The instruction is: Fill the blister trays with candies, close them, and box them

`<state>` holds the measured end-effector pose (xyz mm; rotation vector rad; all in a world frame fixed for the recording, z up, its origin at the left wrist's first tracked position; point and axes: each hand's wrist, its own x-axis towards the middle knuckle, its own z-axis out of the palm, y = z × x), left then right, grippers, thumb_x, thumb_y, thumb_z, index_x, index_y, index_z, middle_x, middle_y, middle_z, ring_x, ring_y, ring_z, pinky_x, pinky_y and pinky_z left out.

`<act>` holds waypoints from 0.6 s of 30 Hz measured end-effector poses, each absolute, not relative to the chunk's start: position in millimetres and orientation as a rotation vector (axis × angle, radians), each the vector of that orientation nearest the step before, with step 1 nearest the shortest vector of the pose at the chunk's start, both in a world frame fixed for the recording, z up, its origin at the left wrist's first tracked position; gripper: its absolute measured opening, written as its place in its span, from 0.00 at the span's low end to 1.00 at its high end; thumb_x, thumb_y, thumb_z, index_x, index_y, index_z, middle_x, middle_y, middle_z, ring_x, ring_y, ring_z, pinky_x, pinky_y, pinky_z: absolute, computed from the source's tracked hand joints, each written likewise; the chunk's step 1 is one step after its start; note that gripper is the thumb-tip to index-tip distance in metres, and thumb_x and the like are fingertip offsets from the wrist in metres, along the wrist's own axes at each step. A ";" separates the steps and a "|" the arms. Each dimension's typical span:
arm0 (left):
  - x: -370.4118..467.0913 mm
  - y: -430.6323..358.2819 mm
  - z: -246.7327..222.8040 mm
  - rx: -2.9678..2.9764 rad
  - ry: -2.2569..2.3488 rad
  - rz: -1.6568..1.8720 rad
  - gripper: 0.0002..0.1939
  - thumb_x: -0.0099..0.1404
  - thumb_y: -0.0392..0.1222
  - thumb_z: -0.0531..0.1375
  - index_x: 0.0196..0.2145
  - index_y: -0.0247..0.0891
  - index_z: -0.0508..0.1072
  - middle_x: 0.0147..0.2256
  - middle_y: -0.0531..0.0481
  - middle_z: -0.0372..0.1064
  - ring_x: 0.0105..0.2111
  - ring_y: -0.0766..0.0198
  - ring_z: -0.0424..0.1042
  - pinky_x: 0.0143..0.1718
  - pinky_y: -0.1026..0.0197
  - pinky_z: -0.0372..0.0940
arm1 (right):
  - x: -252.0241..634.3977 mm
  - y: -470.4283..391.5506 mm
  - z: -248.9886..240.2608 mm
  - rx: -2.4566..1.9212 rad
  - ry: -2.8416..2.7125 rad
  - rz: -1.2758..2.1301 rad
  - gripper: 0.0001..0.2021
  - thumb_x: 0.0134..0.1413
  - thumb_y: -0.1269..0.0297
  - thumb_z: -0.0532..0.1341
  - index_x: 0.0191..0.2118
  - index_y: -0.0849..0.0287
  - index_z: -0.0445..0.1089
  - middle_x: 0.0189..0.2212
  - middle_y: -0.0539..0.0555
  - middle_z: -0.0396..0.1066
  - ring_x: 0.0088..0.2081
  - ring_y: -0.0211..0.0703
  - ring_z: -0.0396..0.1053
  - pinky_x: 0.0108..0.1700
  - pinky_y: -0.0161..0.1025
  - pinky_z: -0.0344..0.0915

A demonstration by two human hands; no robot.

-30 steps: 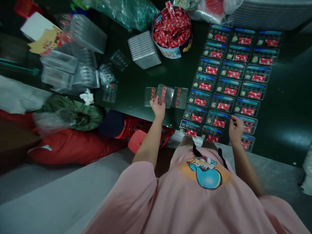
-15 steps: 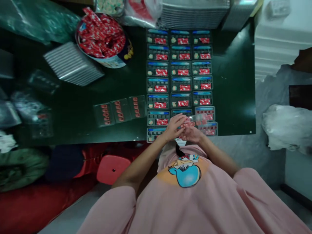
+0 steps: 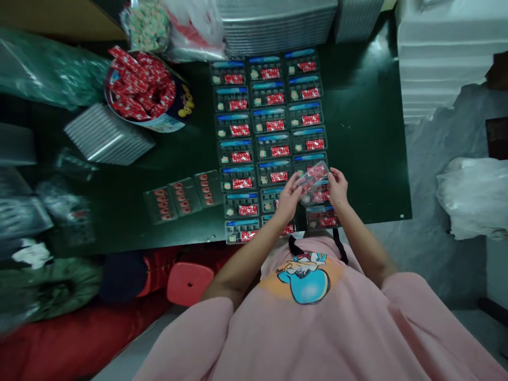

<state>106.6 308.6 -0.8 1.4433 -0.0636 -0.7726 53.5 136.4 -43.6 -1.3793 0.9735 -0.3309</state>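
Both hands hold a clear plastic piece [image 3: 311, 179], a shallow lid or tray, tilted over the right column of filled trays. My left hand [image 3: 289, 200] pinches its left end. My right hand [image 3: 337, 187] grips its upper right end with bent fingers. Red shows in it or through it; I cannot tell which. Beneath lie compartment trays [image 3: 240, 157] in three columns, each with a blue pen, a red patterned packet and a small pale piece. The nearest right tray [image 3: 322, 217] looks covered by a clear layer with reddish pieces. My left forearm hides some trays.
Three clear pieces with red bits [image 3: 182, 196] lie left of the columns. A bucket [image 3: 166, 124] of red packets stands at the back left beside stacked clear trays [image 3: 107, 135]. More tray stacks [image 3: 278, 26] line the back. A red stool [image 3: 189, 283] stands below the table edge.
My hands, together near the table's front edge before, have moved apart and forward. The clear piece is now held at both ends, over the right column. The view has shifted slightly.
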 end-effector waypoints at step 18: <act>188.0 251.6 -70.1 2.405 -0.291 -0.367 0.30 0.60 0.30 0.61 0.60 0.37 0.64 0.55 0.37 0.60 0.59 0.47 0.58 0.62 0.47 0.52 | 83.1 101.2 -83.6 -1.961 0.953 -0.237 0.13 0.54 0.64 0.58 0.45 0.59 0.71 0.39 0.56 0.67 0.36 0.41 0.65 0.45 0.42 0.65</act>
